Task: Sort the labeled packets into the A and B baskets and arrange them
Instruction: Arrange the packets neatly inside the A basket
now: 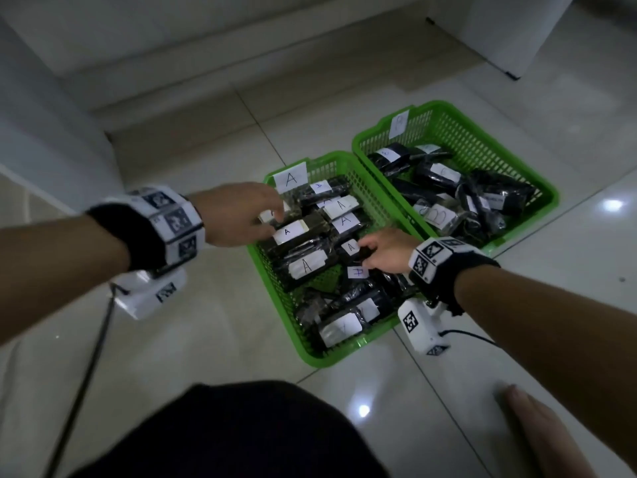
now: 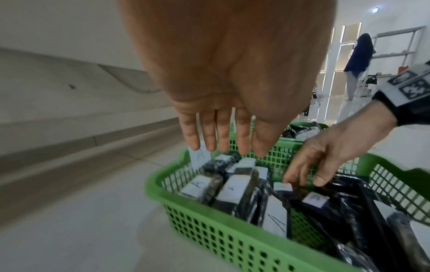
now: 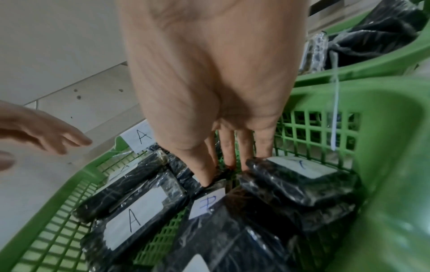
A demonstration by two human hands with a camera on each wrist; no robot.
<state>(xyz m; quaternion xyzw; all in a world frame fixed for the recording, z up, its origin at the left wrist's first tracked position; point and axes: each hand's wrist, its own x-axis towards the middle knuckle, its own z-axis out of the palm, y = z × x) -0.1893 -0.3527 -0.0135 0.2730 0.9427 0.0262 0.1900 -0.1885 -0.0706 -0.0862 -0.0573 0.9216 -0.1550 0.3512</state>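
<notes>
- Head view: A person reaches both hands into the A basket point(image 1: 256, 270), a green mesh tray on the tiled floor point(image 1: 206, 339), with the B basket point(image 1: 537, 181) touching its far right side. Dark film-wrapped packets point(image 1: 303, 262) with white A labels fill the near basket; those in the far one lie jumbled. The left hand point(image 1: 238, 215) hovers over the back row, its grip loose and empty. The right hand point(image 1: 386, 250) has fingertips down on a small packet point(image 1: 351, 250) near the right wall.
- Left wrist view: The left hand's fingers point(image 2: 223, 132) hang straight and slightly spread above the upright packets, touching none. The right hand point(image 2: 318, 158) dips in from the right, fingers bent onto dark film; whether they pinch it cannot be told here.
- Right wrist view: The right hand's fingers point(image 3: 209, 169) run straight down between packets, pressing rather than clasping. The packets look light and squashy, their clear wrap glossy and likely slippery; the paper labels point(image 3: 135, 220) could probably peel, so the long sides, not the label face, seem the best place to hold.
</notes>
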